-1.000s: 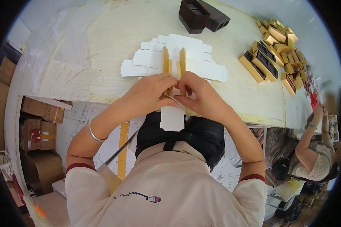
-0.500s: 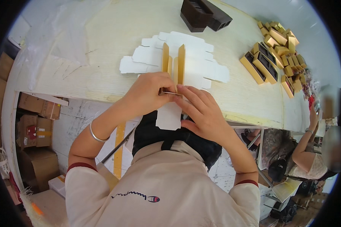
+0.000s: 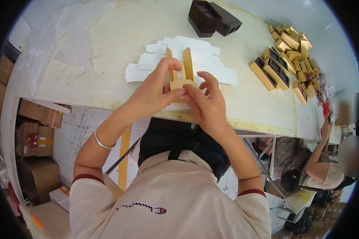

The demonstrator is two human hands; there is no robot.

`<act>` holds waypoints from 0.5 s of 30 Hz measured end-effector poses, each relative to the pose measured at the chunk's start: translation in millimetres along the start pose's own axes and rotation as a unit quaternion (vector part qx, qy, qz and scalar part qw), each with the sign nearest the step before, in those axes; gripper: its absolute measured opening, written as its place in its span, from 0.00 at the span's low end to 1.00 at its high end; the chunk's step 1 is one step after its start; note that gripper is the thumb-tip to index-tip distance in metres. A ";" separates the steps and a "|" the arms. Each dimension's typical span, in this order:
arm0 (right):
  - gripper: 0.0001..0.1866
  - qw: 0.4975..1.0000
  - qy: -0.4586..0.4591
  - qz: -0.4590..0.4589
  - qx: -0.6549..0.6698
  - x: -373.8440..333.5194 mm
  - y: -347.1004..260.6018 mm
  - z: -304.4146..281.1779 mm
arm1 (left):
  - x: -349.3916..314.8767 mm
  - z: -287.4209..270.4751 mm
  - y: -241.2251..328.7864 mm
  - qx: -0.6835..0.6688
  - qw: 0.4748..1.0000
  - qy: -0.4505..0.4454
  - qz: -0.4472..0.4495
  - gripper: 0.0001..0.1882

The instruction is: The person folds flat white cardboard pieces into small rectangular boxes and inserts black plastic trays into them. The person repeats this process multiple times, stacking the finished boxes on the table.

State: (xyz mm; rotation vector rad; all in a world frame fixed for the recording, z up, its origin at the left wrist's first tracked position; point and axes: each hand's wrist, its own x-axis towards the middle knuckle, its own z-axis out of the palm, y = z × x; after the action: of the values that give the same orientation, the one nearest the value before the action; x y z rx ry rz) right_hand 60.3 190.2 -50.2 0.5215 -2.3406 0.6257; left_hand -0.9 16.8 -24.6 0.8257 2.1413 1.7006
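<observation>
A partly folded gold cardboard box [image 3: 182, 84] stands at the table's near side, its two long walls raised and its near end wall folded up. My left hand [image 3: 154, 88] is curled at its left, with the thumb pressed to the near wall and the index finger bent above the left wall. My right hand [image 3: 207, 99] pinches the same near end from the right, its index finger lifted and bent. Under and beyond the box lie several flat white carton blanks [image 3: 205, 57], overlapping in a fan. Fingers hide part of the box's inside.
Two dark brown block-like holders [image 3: 205, 20] stand at the far middle. Several finished gold boxes [image 3: 266, 73] are heaped at the right. Clear plastic sheeting [image 3: 73, 44] lies at the left. Cardboard cartons [image 3: 40, 139] sit below the table. Another person's arm [image 3: 318, 149] reaches in at the far right.
The near end flap, which hung toward me over the table edge, is now folded up as an end wall. My hands have moved forward and my left index finger has lifted.
</observation>
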 end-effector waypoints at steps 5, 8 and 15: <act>0.08 0.994 -0.072 -0.065 -0.057 2.5 -1.5 -7.6 | -14.3 15.1 -19.1 0.159 0.972 0.071 0.156 0.08; 0.07 0.983 -0.172 -0.043 -0.053 8.1 3.8 -8.9 | -16.2 16.4 -23.0 0.308 0.925 0.081 0.209 0.08; 0.12 0.969 -0.195 -0.031 0.149 28.0 22.2 -27.3 | -4.6 -7.8 1.1 0.270 0.951 -0.039 0.145 0.07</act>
State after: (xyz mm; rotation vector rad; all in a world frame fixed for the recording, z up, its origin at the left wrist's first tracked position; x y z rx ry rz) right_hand 42.5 217.7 -19.4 0.9221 -2.5933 0.9238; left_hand -1.3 8.1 -22.1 1.3849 2.5658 1.1610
